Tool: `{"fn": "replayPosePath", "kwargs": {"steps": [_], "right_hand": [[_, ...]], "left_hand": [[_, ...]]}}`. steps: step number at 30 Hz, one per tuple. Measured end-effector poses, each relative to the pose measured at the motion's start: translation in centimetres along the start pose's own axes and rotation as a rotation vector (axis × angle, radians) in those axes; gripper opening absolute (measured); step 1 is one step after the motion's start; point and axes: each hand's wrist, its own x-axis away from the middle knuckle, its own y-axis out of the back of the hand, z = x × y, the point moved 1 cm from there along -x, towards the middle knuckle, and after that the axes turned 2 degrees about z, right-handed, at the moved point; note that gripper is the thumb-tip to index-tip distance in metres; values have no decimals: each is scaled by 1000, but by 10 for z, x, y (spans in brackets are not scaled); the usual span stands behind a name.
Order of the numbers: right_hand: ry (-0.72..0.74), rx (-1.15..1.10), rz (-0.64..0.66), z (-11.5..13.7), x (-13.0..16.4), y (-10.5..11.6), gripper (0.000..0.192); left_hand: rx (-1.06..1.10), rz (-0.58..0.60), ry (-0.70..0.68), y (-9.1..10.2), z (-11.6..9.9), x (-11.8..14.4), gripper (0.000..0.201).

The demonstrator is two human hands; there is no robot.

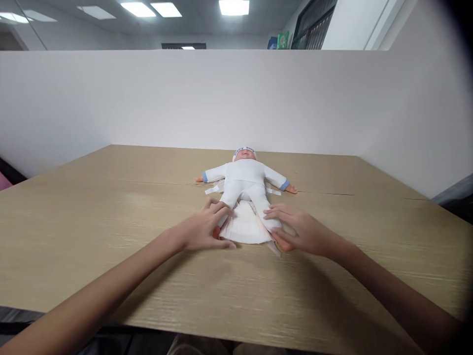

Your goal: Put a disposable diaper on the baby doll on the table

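Mid-frame, the left hand (205,228) and right hand (301,230) are both gripping the small white-suited baby doll's (246,182) legs over a white open nappy (246,228), fingers curled round.

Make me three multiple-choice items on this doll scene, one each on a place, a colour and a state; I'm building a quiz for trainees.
1. Where does the doll lie?
A. On the wooden table
B. On a chair
C. On the floor

2. What colour are the doll's sleeve cuffs?
A. Red
B. Blue
C. Green

3. How is the doll posed?
A. Sitting upright
B. Face down
C. On its back, arms spread

Answers: 1 A, it rests on the tabletop; 2 B, blue bands show at both wrists; 3 C, its face points up, with the left hand and right hand at its feet, over a white diaper.
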Motion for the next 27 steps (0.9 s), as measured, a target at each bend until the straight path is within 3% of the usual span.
{"fn": "replayPosePath", "kwargs": {"steps": [2,5,7,9,13,16,20,24,27], "right_hand": [[-21,105,-11,16,3,-11,50],[-8,233,-41,31,7,-31,78],[-23,280,-69,34,8,-41,72],[-45,307,-90,33,6,-46,55],[-78,237,-106,21,-5,-37,35],[-150,25,-147,6,-21,-21,27],[-278,-252,-297,-20,-54,-6,40],[-364,-312,-416,-48,-96,-5,46],[-466,-397,-441,-71,-124,-9,46]], "left_hand": [[-72,-43,7,-11,-2,-3,72],[-156,-92,29,-24,-5,-7,50],[-194,-121,38,-27,-6,-8,32],[-190,-142,26,-26,-7,-9,19],[-40,-182,46,-12,-4,-15,9],[132,-226,90,4,3,-27,20],[341,-352,153,22,20,-58,43],[526,-488,228,32,47,-100,52],[811,-492,331,28,73,-132,57]]}}
